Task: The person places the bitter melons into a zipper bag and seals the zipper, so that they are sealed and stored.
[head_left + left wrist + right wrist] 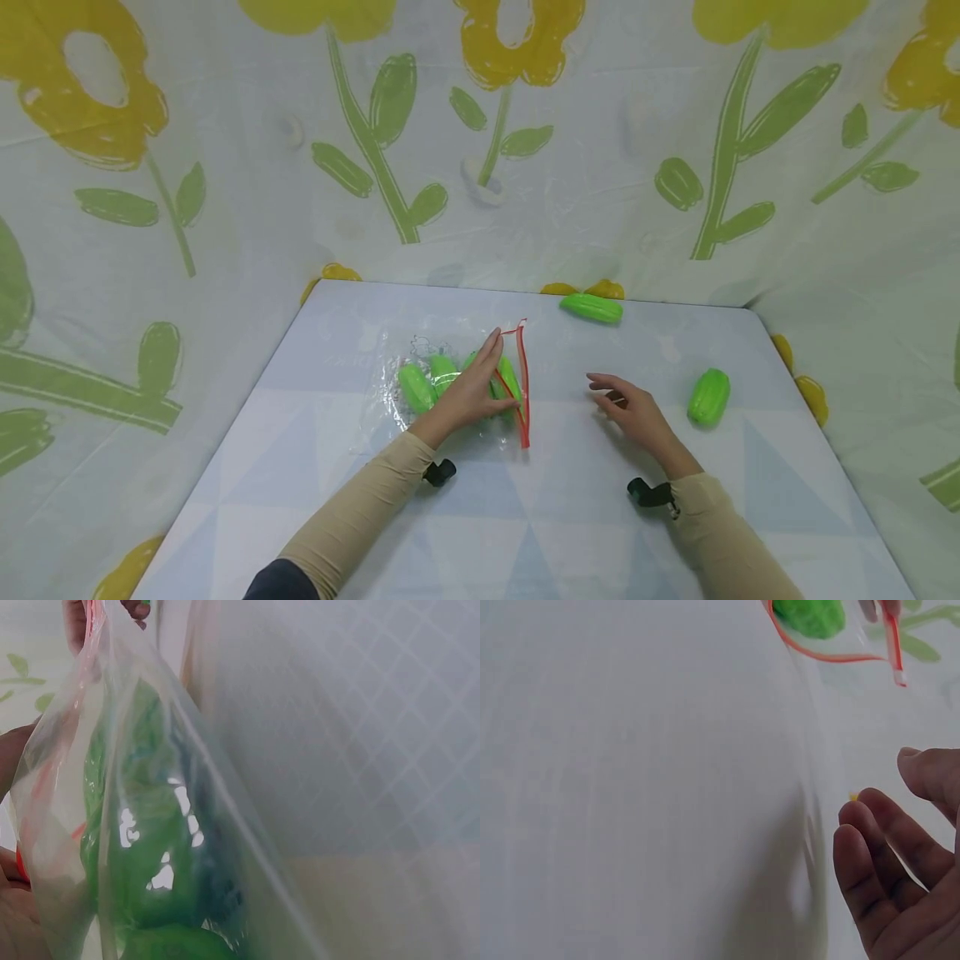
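Observation:
A clear zip bag (390, 408) with a red zip edge lies left of centre on the table, holding several green, ridged, vegetable-shaped pieces (417, 387). My left hand (468, 396) holds the bag by its mouth, fingers at the far side and thumb at the near side, and the red edges stand apart. In the left wrist view the clear plastic (247, 847) covers much of the picture, with green pieces (150, 862) behind it. My right hand (633, 412) hovers right of the bag mouth, fingers loosely bent, holding nothing; the right wrist view shows its fingertips (855, 847) apart from the bag.
One loose green piece (592, 308) lies by the table's far edge. Another green piece (708, 397) lies to the right of my right hand. The pale table (480, 533) meets a flower-printed curtain (585, 183) at the back and sides.

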The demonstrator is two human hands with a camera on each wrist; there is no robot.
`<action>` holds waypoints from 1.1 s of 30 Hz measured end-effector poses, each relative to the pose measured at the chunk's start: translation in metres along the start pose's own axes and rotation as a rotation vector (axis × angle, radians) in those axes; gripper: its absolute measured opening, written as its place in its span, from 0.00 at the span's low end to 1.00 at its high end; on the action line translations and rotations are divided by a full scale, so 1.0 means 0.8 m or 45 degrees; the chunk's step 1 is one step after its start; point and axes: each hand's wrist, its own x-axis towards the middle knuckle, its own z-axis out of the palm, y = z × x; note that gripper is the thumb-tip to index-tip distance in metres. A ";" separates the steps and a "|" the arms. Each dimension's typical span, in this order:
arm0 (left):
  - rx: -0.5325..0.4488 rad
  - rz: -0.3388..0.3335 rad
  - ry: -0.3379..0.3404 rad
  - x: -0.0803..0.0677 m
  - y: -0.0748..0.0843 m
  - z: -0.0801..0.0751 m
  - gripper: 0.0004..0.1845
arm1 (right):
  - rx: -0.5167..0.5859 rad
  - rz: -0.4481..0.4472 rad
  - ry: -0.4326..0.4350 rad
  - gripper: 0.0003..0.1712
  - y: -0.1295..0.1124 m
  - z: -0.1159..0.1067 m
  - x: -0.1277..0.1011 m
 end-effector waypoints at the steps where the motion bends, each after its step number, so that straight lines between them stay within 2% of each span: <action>1: 0.001 0.000 -0.001 0.000 0.000 0.000 0.61 | 0.005 0.013 0.003 0.23 0.001 -0.003 -0.001; 18: -0.008 -0.055 -0.012 0.001 0.000 0.001 0.60 | -0.039 0.035 0.104 0.25 0.030 -0.042 -0.027; 23: -0.011 -0.054 -0.007 0.002 0.000 0.000 0.60 | -0.108 0.072 0.137 0.25 0.036 -0.055 -0.034; 33: -0.040 -0.052 -0.010 -0.001 0.000 -0.001 0.61 | -0.241 0.034 0.301 0.24 0.044 -0.082 -0.049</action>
